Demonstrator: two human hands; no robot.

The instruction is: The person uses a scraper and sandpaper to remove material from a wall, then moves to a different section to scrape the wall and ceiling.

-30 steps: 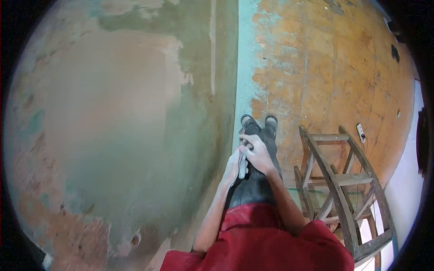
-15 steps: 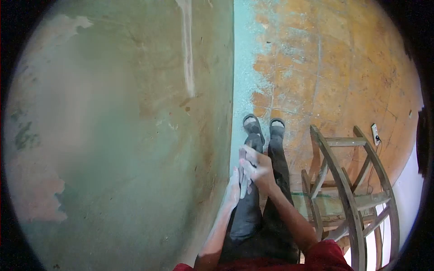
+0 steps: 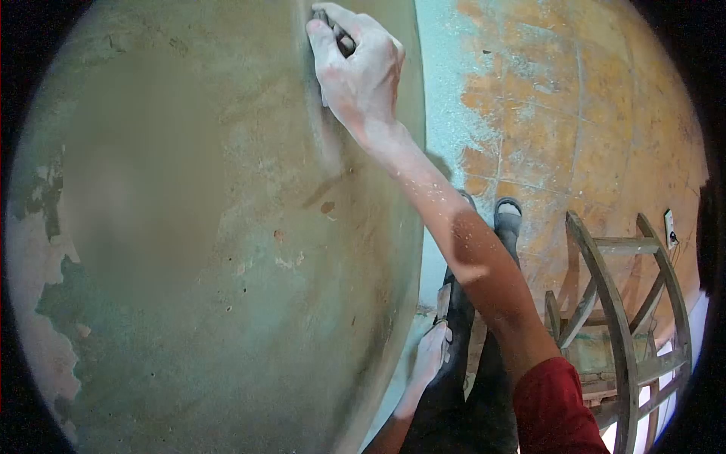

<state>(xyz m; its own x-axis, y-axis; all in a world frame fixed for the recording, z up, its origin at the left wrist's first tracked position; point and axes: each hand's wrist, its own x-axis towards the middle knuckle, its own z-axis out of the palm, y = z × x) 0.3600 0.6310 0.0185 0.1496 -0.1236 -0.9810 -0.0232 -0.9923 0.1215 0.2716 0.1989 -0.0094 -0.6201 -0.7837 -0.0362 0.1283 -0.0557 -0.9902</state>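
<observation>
My right hand (image 3: 361, 72) is raised at the top of the view and pressed against the worn green wall (image 3: 189, 227). It is dusted white, and its fingers are shut on a small dark object (image 3: 342, 36) held flat against the wall beside a pale vertical streak (image 3: 321, 129). My left hand (image 3: 431, 354) hangs low by my thigh, fingers closed on what looks like a small flat grey piece (image 3: 444, 301). My dark trousers and sandalled feet (image 3: 508, 208) stand on the floor close to the wall's base.
A wooden ladder-like frame (image 3: 612, 303) stands at the right, close to my legs. The floor (image 3: 575, 113) is orange, patchy and dusted white, with a pale strip along the wall. Paint has peeled at the wall's left (image 3: 38, 250). A wall socket (image 3: 669, 225) sits far right.
My hands were together in front of my legs. The right hand has since risen to the wall with the dark object, and the left has dropped to my thigh. The view shifted.
</observation>
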